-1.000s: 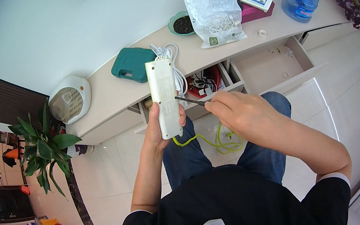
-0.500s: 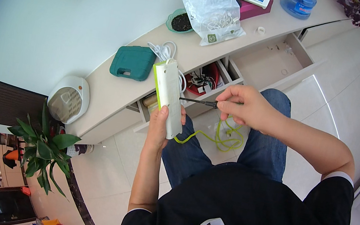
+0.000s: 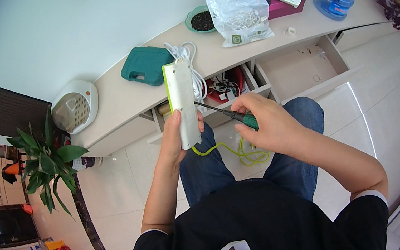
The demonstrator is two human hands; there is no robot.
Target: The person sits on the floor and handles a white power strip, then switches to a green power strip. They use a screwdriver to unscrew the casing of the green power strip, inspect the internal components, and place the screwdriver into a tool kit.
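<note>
My left hand (image 3: 175, 139) is wrapped round the lower end of a white power strip (image 3: 182, 97) with a lime-green edge. The strip stands tilted, its screw-holed back facing right. A lime-green cord (image 3: 217, 146) trails from its lower end over my lap. In my right hand (image 3: 272, 123) is a screwdriver (image 3: 250, 121) with a green and black handle, the fingers closed round it. Its dark shaft points left at the strip's back, the tip at or very close to the surface; whether it sits in a screw hole I cannot tell.
Behind the strip, a coiled white cable (image 3: 195, 78) and a green tool case (image 3: 145, 64) lie on the long cabinet (image 3: 177, 40). Open drawers (image 3: 300, 70) jut toward my knees, one holding a red container (image 3: 225, 87) of cables. A plastic bag (image 3: 234, 8) lies farther back.
The power strip has shifted slightly left and up, the screwdriver's tip with it. My right hand has turned and moved its grip, so more of the green handle shows.
</note>
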